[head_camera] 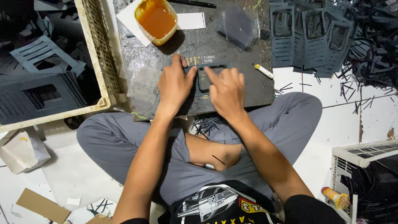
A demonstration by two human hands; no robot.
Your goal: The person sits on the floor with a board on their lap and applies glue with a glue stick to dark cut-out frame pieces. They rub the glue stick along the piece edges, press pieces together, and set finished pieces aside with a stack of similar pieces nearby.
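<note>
I sit cross-legged on a white tiled floor with a dark board (232, 54) across my knees. On it lies a dark grey die-cut card piece (204, 79) with a rectangular window. My left hand (174, 85) lies flat on the piece's left side, thumb along its top edge. My right hand (227, 92) presses on its right side, index finger stretched toward the window. Both hands hide much of the piece. A cream tub of orange glue (156, 19) stands at the board's far left.
A cream plastic crate (99, 54) of dark die-cut pieces stands at left. More such pieces (309, 35) are stacked at far right, beside dark scrap strips (369, 49). A clear plastic sleeve (237, 25), white paper (190, 20), a small white stick (264, 71) lie on the board. Another crate (360, 153) stands right.
</note>
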